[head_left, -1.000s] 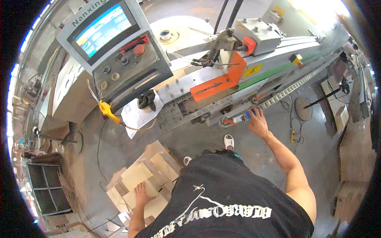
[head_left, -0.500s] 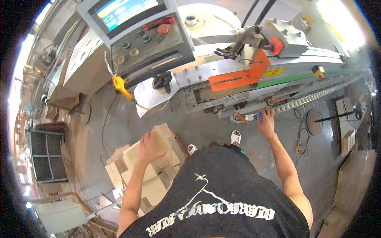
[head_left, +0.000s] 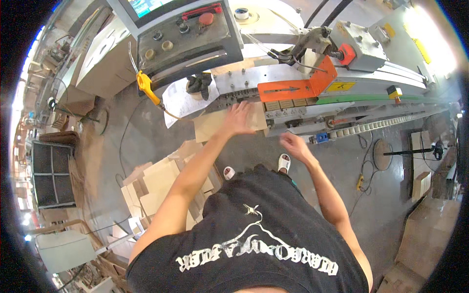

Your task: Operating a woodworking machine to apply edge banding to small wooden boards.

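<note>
At the near edge of the machine bed (head_left: 239, 83), short of the orange guard (head_left: 288, 90), a pale rectangular board (head_left: 209, 128) lies under the left hand (head_left: 238, 119) — and that is the chief change. Half a second ago the same hand was over the stack of boards (head_left: 163, 180) low on the left, and no board stood at this edge. Now the arm reaches forward, the fingers spread over the board toward its far side and the thumb toward its near side; I cannot tell whether the grip is clenched on it or merely laid flat. The board's far edge meets the machine, while its left part juts out over the floor (head_left: 244, 149), below the white paper (head_left: 173, 100); how much of it rests on the bed cannot be seen. The right hand (head_left: 294, 142) has also shifted: earlier its fingers were at the blue block (head_left: 321, 137) beside the ribbed track (head_left: 381, 125). Now that block stands uncovered — the hand is to its left, nearer the board but apart from it, fingers curled and blurred, so I cannot tell whether that grip is closed. The dark bundle in its round tub (head_left: 199, 84) stays on the paper.
</note>
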Demonstrator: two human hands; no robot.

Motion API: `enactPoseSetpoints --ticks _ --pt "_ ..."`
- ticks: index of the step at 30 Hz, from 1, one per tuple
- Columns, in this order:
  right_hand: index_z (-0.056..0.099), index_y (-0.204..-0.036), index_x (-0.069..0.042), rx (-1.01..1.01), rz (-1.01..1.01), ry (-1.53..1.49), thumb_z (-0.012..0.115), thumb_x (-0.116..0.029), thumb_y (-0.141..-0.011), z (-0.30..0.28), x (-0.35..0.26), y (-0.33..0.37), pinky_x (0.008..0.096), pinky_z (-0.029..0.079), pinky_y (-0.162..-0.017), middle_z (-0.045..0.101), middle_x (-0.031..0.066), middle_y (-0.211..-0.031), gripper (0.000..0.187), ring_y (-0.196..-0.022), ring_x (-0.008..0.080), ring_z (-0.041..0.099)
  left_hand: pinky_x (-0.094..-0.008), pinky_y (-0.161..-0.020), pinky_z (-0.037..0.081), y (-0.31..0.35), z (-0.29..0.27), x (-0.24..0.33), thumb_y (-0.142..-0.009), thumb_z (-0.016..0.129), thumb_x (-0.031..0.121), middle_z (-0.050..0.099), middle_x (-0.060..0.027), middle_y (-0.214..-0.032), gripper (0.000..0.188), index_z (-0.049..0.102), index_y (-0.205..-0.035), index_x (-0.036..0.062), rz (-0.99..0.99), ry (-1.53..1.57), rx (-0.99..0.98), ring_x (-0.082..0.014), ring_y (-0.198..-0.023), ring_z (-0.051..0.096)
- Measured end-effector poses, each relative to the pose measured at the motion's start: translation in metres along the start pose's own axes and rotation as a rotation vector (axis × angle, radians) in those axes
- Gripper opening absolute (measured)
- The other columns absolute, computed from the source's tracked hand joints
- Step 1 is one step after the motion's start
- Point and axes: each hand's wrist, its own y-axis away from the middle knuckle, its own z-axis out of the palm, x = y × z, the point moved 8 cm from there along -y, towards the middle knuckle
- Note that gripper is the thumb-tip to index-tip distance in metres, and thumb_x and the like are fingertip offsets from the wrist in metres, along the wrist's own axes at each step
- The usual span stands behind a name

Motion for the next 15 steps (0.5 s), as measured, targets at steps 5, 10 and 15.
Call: enactPoseSetpoints --ticks 5,10,15 --pt "0.059 -0.114 0.002 -0.142 0.01 -0.271 0.056 -0.019 -0.087 0.082 -0.002 -0.046 0.0309 0.05 -0.082 0.066 0.0124 -0.103 0.034 -0.095 0.0194 0.064 -0.0521 -0.111 0.021 0.007 0.003 -0.003 -0.067 0.074 0.048 0.038 -0.0175 -0.142 0.08 0.049 -0.13 0.0056 0.041 -0.03 0.28 -0.0329 -0.136 0.03" --pt "0.059 -0.116 0.003 -0.12 0.099 -0.821 0.054 -0.014 -0.086 0.131 -0.027 -0.085 0.0304 0.052 -0.079 0.066 0.0121 -0.104 0.035 -0.094 0.0208 0.065 -0.0509 -0.111 0.019 0.083 0.034 -0.097 -0.077 0.068 0.043 0.042 -0.02 -0.139 0.059 0.057 -0.121 0.0034 -0.354 0.886 0.628 -0.0345 -0.133 0.032" --pt "0.049 -0.118 0.012 0.005 0.299 -1.263 0.049 -0.002 -0.083 0.146 -0.021 -0.093 0.0322 0.055 -0.079 0.063 0.0185 -0.104 0.037 -0.095 0.0258 0.065 -0.0469 -0.103 0.032 0.18 -0.038 -0.084 -0.079 0.07 0.036 0.05 -0.0217 -0.127 0.057 0.055 -0.122 0.0018 -0.653 -0.147 0.768 -0.0357 -0.121 0.045"
